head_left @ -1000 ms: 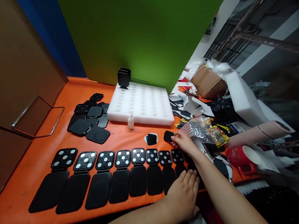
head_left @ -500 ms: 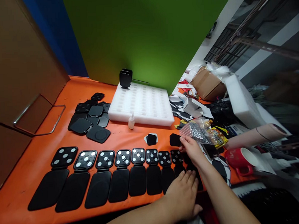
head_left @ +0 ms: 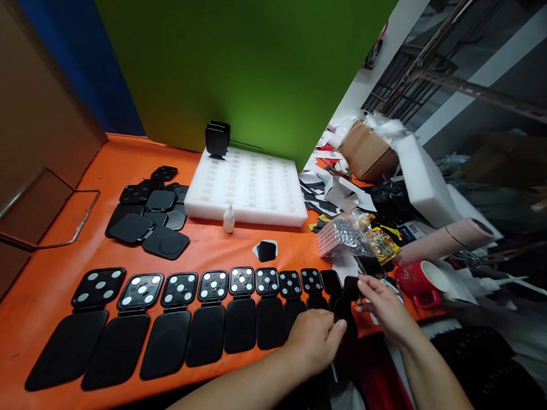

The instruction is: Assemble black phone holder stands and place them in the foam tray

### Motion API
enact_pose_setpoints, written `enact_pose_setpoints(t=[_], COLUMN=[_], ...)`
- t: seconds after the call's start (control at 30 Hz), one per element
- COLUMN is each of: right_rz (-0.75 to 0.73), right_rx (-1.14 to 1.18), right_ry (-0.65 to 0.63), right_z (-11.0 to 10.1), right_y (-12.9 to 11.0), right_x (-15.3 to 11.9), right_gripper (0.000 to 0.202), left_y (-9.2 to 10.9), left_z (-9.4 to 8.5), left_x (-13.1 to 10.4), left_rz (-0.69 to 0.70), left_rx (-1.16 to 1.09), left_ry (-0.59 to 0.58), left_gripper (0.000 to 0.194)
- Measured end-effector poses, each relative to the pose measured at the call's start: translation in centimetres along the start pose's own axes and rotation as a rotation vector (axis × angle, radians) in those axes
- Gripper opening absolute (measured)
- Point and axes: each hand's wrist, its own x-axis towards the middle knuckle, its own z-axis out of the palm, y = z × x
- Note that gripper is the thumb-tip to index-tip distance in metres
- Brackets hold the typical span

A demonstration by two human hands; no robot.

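Observation:
Along the front of the orange table runs a row of black two-panel hinged pieces [head_left: 213, 286]. Most upper panels carry white dots, but one near the right end has a plain black upper panel [head_left: 331, 281]. At that end, my left hand [head_left: 312, 340] is closed with its thumb on another black hinged piece [head_left: 344, 314]. My right hand [head_left: 384, 306] pinches this piece's small upper panel [head_left: 351, 288] at its right edge. Its dots, if any, are hidden. A black square pad [head_left: 267, 250] lies on white backing behind the row.
A white foam block [head_left: 249, 191] holds several upright black pieces [head_left: 217, 138]. In front of it stands a small dropper bottle [head_left: 229, 219]. More hinged pieces [head_left: 165, 242] are piled left. On the right are a bubble-wrap bag [head_left: 346, 235], a red mug [head_left: 419, 283] and a pink roll [head_left: 449, 238].
The black square my right hand pinched is gone from its spot; a plain black panel shows in the row. My right hand moved right and down onto another piece. My left hand, flat before, now grips.

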Motion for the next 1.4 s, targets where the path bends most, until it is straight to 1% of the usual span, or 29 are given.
enact_pose_setpoints(t=[0.03,0.07,0.13,0.23,0.3,0.43,0.53,0.63,0.77,0.87,0.97,1.17,1.4], right_rz=[-0.013,-0.019,-0.024,-0.088,-0.147,-0.220,-0.244,-0.243,-0.237,-0.215,-0.176,-0.109,-0.075], right_rx=[0.012,0.000,-0.089,-0.307,-0.406,-0.465,-0.483,-0.473,-0.429,-0.380,-0.321,-0.236,-0.189], right_ry=[0.038,0.044,-0.036,-0.186,-0.209,-0.166,-0.129,-0.123,-0.150,-0.202,-0.248,-0.262,-0.289], right_z=[0.0,0.1,0.5,1.6,2.5,3.8,4.1,4.1,4.0,3.8,3.6,3.7,3.8], right_y=[-0.1,-0.3,-0.5,-0.5,-0.1,0.7,1.2,1.5,1.4,1.2,1.1,1.3,1.1], right_x=[0.5,1.1,2.2,3.8,4.7,5.7,5.9,5.9,5.8,5.7,5.8,5.9,5.8], right_gripper=[0.026,0.026,0.026,0.027,0.027,0.026,0.026,0.025,0.023,0.017,0.017,0.021,0.021], left_y=[0.0,0.1,0.2,0.2,0.1,-0.1,-0.1,-0.1,0.0,-0.1,-0.1,-0.1,0.1], left_z=[0.0,0.0,0.1,0.4,0.6,1.0,1.2,1.2,1.2,1.3,1.3,1.4,1.2], left_x=[-0.1,-0.2,-0.4,-0.5,-0.4,-0.2,-0.2,-0.1,-0.1,-0.1,-0.1,-0.1,0.0], left_rz=[0.031,0.065,0.155,0.278,0.313,0.322,0.322,0.322,0.311,0.308,0.301,0.299,0.304], left_rx=[0.007,0.008,0.045,0.201,0.303,0.372,0.383,0.385,0.389,0.389,0.388,0.379,0.369], left_ry=[-0.008,-0.015,-0.034,-0.074,-0.098,-0.102,-0.092,-0.094,-0.109,-0.112,-0.115,-0.111,-0.118], left_gripper=[0.040,0.036,0.030,0.033,0.036,0.036,0.037,0.037,0.036,0.035,0.034,0.033,0.034])
